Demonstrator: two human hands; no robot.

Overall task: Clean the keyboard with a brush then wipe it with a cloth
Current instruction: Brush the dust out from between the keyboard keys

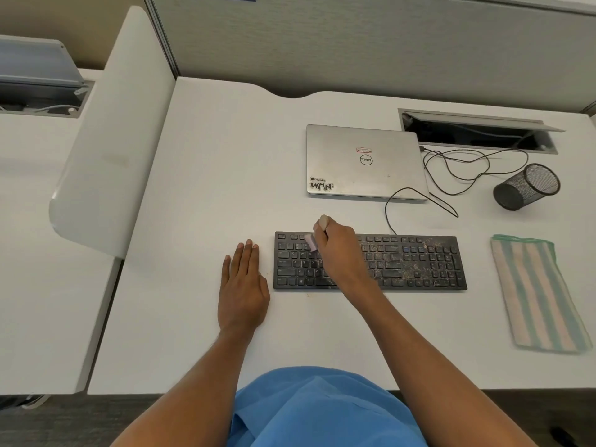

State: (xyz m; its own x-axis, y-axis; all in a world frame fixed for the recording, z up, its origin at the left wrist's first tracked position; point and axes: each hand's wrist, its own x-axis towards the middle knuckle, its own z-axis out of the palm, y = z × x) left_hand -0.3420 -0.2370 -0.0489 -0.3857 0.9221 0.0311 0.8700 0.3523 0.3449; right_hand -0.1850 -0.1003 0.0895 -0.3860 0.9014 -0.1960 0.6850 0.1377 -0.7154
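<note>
Our blue top point(322, 404) at the worktop's point(225, 188) near edge | left hand point(243, 285) flat beside the mid-worktop keyboard point(419, 262), grip holding nothing, likely bracing us | right hand point(335, 253) grip wrapped around brush point(310, 242) over left keys; grit lies rightward | cloth point(535, 291) ready near right edge.

The keyboard point(419, 266) is set on the desk point(209, 188), with the laptop point(364, 161) behind it at 12 o'clock and the cup point(525, 187) tipped over at 2 o'clock. The cloth point(535, 291) is laid at its 3 o'clock, and the left hand point(243, 285) is rested flat at its 9 o'clock.
</note>
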